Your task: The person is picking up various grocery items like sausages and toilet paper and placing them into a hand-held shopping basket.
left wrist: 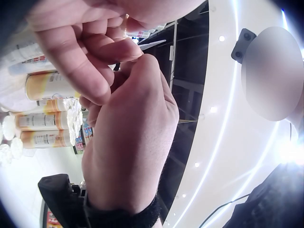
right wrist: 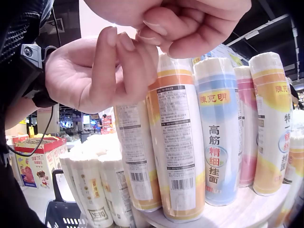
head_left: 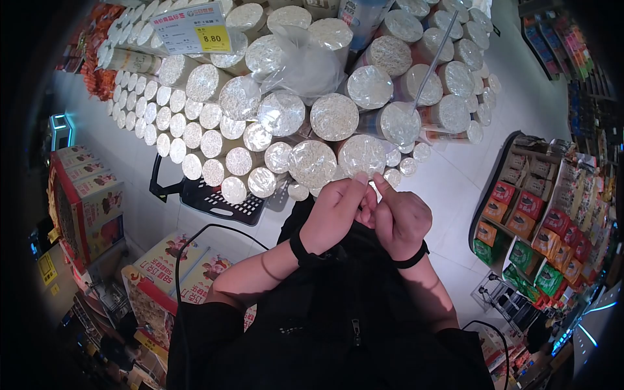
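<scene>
Both hands meet in front of the chest, fingertips close together, in the head view. My left hand [head_left: 335, 214] bends its fingers toward my right hand [head_left: 403, 224], whose fingers are curled. In the left wrist view a thin whitish sliver [left wrist: 153, 44] shows right beside the touching fingers; I cannot tell whether they pinch it. From the right wrist view, the left hand [right wrist: 99, 71] has its fingers half bent, and the right hand [right wrist: 199, 23] is above it. Just beyond the hands stand upright cylindrical packs of dried noodles [right wrist: 216, 137], white-topped, in orange, blue and pink wrappers.
A crumpled clear plastic bag [head_left: 302, 65] lies on the noodle packs. A price sign [head_left: 192, 29] and a thin rod [head_left: 435, 62] stand among them. Below is a black shopping basket [head_left: 221, 198]. Printed cartons [head_left: 162, 279] are at left, a snack rack [head_left: 520, 221] at right.
</scene>
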Tool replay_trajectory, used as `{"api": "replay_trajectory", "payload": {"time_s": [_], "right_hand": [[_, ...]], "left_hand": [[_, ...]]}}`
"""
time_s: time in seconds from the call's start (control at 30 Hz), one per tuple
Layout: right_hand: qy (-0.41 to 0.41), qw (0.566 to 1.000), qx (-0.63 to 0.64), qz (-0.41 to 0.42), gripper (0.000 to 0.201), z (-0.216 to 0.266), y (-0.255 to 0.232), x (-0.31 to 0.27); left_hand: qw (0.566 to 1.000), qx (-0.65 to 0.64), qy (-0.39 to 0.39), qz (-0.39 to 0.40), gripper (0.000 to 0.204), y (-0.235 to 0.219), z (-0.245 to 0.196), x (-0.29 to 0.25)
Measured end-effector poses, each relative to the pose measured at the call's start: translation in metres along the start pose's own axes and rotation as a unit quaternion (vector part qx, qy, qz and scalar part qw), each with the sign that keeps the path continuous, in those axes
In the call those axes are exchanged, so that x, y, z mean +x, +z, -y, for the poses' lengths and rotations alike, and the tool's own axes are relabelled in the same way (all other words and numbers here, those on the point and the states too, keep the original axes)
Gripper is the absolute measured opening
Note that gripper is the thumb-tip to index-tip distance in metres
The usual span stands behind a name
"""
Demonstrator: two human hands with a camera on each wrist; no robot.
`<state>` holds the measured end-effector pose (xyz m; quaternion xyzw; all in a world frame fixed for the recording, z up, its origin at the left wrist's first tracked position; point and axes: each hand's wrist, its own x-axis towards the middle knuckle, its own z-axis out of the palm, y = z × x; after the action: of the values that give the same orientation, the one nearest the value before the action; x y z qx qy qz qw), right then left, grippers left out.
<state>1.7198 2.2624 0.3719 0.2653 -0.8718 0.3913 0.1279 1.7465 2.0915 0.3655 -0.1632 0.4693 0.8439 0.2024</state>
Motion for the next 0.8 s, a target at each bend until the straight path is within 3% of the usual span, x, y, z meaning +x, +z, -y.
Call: {"api": "replay_trajectory", "payload": {"time_s": [0.8], "right_hand": [[0.013,0.999,0.039,-0.015,0.049,-0.0016,0.0046,0.0019]], "left_hand": [[0.999,0.045,0.013,-0.007,0.055,0.0005,-0.0026,0.0008]]}}
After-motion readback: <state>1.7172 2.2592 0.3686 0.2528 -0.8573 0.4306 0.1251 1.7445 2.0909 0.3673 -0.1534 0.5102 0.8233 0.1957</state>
